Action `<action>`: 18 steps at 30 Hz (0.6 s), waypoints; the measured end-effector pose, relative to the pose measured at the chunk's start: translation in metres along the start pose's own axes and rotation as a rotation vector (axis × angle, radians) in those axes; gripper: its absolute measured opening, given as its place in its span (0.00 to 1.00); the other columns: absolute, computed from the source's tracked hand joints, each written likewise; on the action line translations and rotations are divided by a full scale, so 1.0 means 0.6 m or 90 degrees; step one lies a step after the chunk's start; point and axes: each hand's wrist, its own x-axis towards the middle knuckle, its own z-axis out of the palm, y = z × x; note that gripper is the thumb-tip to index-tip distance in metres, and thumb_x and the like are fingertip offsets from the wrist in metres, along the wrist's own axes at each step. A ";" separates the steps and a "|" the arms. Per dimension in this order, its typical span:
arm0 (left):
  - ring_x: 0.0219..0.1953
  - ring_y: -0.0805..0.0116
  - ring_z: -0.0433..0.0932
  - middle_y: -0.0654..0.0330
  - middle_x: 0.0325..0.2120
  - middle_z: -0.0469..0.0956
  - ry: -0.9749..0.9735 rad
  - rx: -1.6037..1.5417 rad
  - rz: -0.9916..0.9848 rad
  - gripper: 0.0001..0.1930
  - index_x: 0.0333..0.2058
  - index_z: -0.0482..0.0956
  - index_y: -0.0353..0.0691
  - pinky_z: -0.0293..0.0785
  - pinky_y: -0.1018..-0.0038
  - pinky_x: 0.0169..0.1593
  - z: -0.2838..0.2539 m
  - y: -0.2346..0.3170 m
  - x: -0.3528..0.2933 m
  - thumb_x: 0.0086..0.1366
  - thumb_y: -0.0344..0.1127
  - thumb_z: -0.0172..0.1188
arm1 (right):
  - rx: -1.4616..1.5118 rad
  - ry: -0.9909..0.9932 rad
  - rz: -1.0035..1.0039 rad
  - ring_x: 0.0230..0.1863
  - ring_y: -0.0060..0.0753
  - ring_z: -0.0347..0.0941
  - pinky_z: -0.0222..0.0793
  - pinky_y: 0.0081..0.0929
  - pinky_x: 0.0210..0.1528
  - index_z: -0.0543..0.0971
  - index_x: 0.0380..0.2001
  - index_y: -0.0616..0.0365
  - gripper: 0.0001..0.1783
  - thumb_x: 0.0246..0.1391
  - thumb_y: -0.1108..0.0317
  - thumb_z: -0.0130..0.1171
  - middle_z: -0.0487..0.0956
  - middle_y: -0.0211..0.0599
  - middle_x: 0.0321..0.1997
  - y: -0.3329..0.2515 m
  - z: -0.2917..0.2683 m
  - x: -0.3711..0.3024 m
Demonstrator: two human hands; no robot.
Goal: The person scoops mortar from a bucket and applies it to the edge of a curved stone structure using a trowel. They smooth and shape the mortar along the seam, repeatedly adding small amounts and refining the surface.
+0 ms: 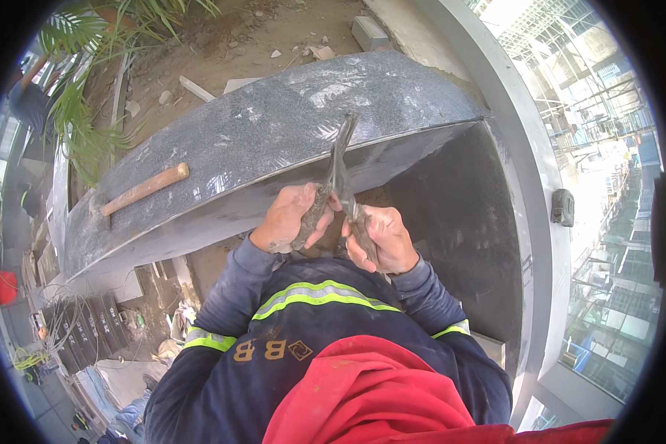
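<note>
While my left hand (287, 217) and right hand (381, 238) are each gripping a dusty handle, I am holding metal pliers (339, 177) against the speckled granite slab's (274, 140) front edge; a wooden-handled hammer (142, 190) is lying near its left end.

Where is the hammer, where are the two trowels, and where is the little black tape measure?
hammer (144, 189), head view, middle of its wooden handle.
trowels (340, 159), head view, on the crossed metal blades.
tape measure (563, 207), head view, middle of its black case.
</note>
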 end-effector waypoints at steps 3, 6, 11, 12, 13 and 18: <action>0.19 0.76 0.72 0.61 0.23 0.75 0.011 -0.034 0.004 0.30 0.44 0.77 0.31 0.64 0.79 0.22 -0.010 0.007 -0.013 0.76 0.59 0.48 | -0.131 -0.029 0.008 0.13 0.22 0.65 0.60 0.20 0.17 0.76 0.42 0.70 0.34 0.67 0.40 0.55 0.75 0.38 0.19 -0.005 0.011 -0.024; 0.20 0.78 0.72 0.63 0.23 0.75 0.083 0.026 0.050 0.27 0.43 0.78 0.31 0.65 0.80 0.24 -0.003 0.001 -0.019 0.76 0.56 0.50 | -0.105 0.153 -0.208 0.15 0.21 0.66 0.61 0.20 0.18 0.74 0.44 0.71 0.32 0.68 0.43 0.54 0.76 0.38 0.19 -0.035 -0.011 -0.025; 0.24 0.64 0.78 0.53 0.26 0.79 0.357 0.423 0.123 0.22 0.42 0.79 0.29 0.72 0.71 0.30 0.008 0.039 -0.035 0.72 0.49 0.59 | -0.536 0.431 -0.231 0.27 0.19 0.74 0.65 0.20 0.28 0.76 0.52 0.70 0.19 0.69 0.63 0.56 0.81 0.36 0.32 -0.094 0.002 -0.020; 0.26 0.59 0.80 0.50 0.27 0.80 0.394 0.502 0.157 0.22 0.43 0.79 0.28 0.73 0.68 0.32 0.007 0.051 -0.036 0.70 0.48 0.62 | -0.606 0.426 -0.230 0.28 0.21 0.74 0.66 0.21 0.29 0.77 0.54 0.69 0.18 0.68 0.65 0.57 0.80 0.36 0.32 -0.097 -0.005 -0.023; 0.28 0.53 0.81 0.47 0.29 0.81 0.430 0.582 0.191 0.21 0.43 0.79 0.28 0.75 0.66 0.34 0.005 0.062 -0.037 0.69 0.46 0.64 | -0.675 0.421 -0.227 0.28 0.23 0.74 0.67 0.23 0.30 0.78 0.55 0.68 0.18 0.66 0.67 0.58 0.80 0.36 0.33 -0.103 -0.020 -0.029; 0.35 0.43 0.82 0.43 0.35 0.83 0.371 0.768 0.233 0.21 0.43 0.82 0.29 0.77 0.60 0.39 -0.017 0.108 -0.048 0.65 0.45 0.67 | -1.064 0.267 -0.410 0.33 0.37 0.77 0.74 0.30 0.37 0.82 0.54 0.54 0.24 0.52 0.73 0.69 0.79 0.39 0.39 -0.170 -0.021 -0.011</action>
